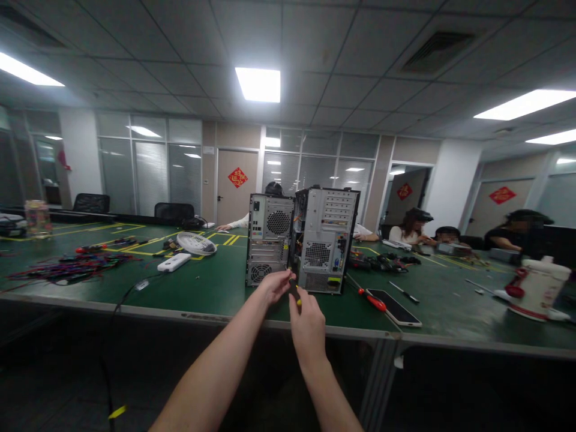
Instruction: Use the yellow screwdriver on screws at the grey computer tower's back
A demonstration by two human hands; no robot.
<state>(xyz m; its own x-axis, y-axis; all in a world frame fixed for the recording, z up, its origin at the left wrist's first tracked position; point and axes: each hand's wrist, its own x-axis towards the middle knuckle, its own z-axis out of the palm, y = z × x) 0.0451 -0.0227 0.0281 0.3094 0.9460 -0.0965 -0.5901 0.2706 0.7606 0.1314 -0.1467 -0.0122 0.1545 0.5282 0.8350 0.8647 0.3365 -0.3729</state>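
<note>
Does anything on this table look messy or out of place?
Mostly untidiness: thin wires lie in a tangled heap on the left of the green table, and a black cable hangs over its front edge, where it could snag. I see no spills or clear damage.

Holds the bare left forearm (220, 360) in a long diagonal up and rightward from the lower edge, and slants the bare right forearm (330, 390) up and leftward, in a V narrowing toward the hands. Bends the fingers of the bare left hand (275, 288) inward, close to the thumb at the tips, slightly higher and farther forward than the right. Curls the bare right hand (310, 321) into a small grip just beside it, back turned toward the camera, thumb raised along the left side.
</note>
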